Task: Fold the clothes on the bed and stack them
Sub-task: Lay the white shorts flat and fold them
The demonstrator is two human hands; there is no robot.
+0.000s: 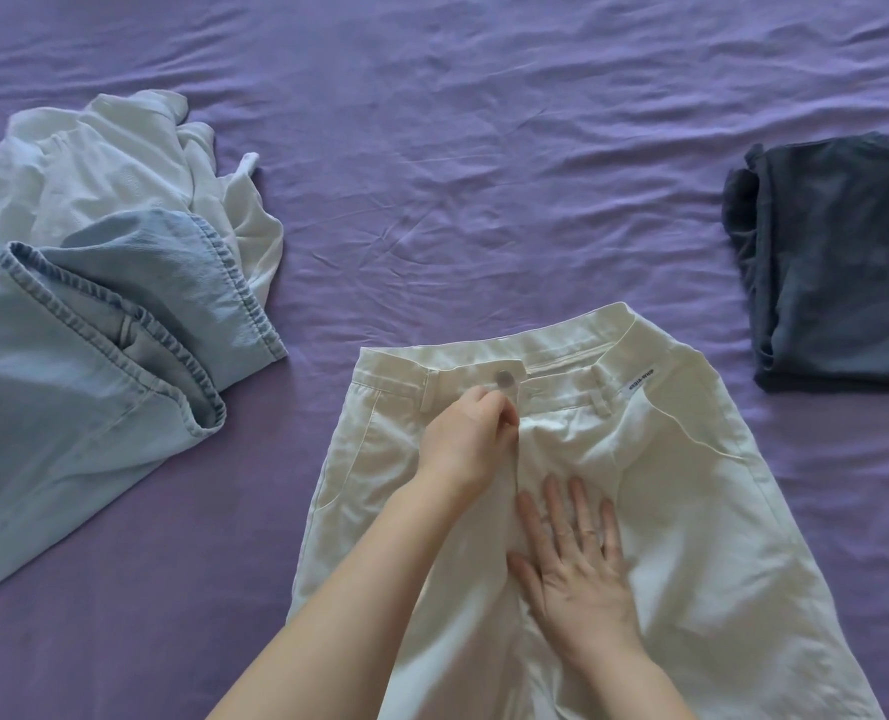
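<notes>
Trousers (665,491) lie flat on the bed sheet (458,148) at near centre, waistband toward the far side. Both hands rest on them, the left hand (465,444) just below the waistband button (504,379), the right hand (572,558) nearer. Jeans (68,397) lie at left, partly over a crumpled garment (109,163) behind them; a folded garment (842,272) sits far right, well apart.

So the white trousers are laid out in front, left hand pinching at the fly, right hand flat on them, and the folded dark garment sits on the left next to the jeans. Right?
Not quite. The head view shows the folded dark garment on the right, alone, away from the jeans at left. The rest holds: left hand pinches the fly of the white trousers, right hand lies flat on them.
</notes>
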